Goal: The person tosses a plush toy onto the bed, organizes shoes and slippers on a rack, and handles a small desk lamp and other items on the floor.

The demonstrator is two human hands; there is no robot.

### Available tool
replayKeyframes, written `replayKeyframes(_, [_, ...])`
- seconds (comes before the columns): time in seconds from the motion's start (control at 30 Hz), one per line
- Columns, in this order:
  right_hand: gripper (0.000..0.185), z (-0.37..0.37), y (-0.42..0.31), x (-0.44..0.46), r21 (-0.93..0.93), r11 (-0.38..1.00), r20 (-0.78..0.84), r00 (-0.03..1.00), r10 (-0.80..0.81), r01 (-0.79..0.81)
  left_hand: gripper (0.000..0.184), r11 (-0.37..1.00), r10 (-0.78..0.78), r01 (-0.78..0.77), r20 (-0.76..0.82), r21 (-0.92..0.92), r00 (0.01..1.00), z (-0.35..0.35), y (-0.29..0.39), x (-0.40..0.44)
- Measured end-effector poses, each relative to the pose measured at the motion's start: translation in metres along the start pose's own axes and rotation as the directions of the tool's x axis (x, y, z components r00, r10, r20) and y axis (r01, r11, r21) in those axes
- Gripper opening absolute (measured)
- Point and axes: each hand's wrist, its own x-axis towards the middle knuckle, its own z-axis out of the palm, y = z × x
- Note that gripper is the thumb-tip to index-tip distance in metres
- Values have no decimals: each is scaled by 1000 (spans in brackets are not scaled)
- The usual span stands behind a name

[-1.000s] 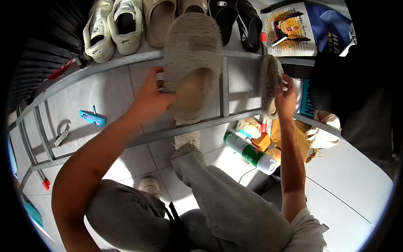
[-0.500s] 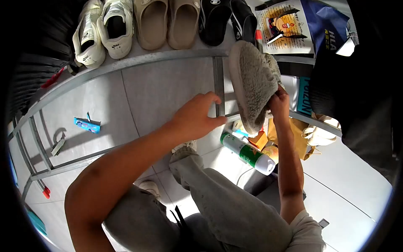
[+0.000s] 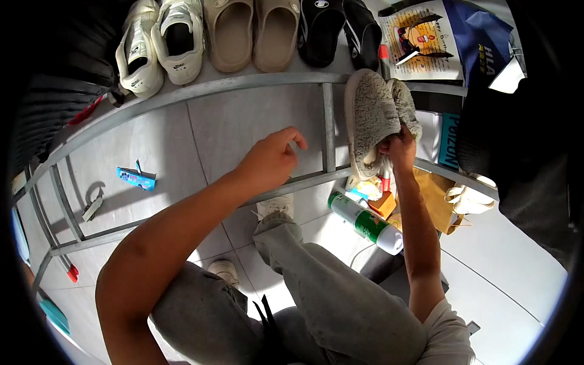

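My right hand (image 3: 401,149) grips a pair of fuzzy grey slippers (image 3: 372,115) side by side, over the right part of a metal rack (image 3: 243,80). The nearer slipper partly covers the other one. My left hand (image 3: 272,159) hangs over the rack's near bar, its fingers loosely curled and apart, holding nothing. Beyond the rack stand white sneakers (image 3: 177,45), tan clogs (image 3: 230,36) and black slides (image 3: 321,33) in a row.
A green and white spray can (image 3: 365,222) lies below the rack, beside an orange box (image 3: 383,205) and a brown paper bag (image 3: 432,198). A blue packet (image 3: 135,177) is on the floor at left. A printed bag (image 3: 426,42) is at back right.
The slipper from my left hand has joined the other in my right hand. My left hand has let go and drawn back slightly. The view has shifted a little.
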Motion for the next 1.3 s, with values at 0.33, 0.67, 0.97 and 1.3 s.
replayKeyframes(0.33, [40,-20,-25,-25,-92,990,18,994,-108,109,28,963,-35,23,40,267,999,6,-5,2])
replayKeyframes(0.67, [12,-39,-102,-153,-88,924,58,928,-368,372,71,388,-61,-209,251,898,966,52,-41,23])
replayKeyframes(0.97, [12,-87,-51,-275,72,992,-21,995,-101,102,56,30,108,-291,286,956,952,77,-45,32])
replayKeyframes(1.3, [9,-124,-13,-370,-103,981,-94,984,152,-162,55,-64,249,-412,414,909,875,75,-43,29])
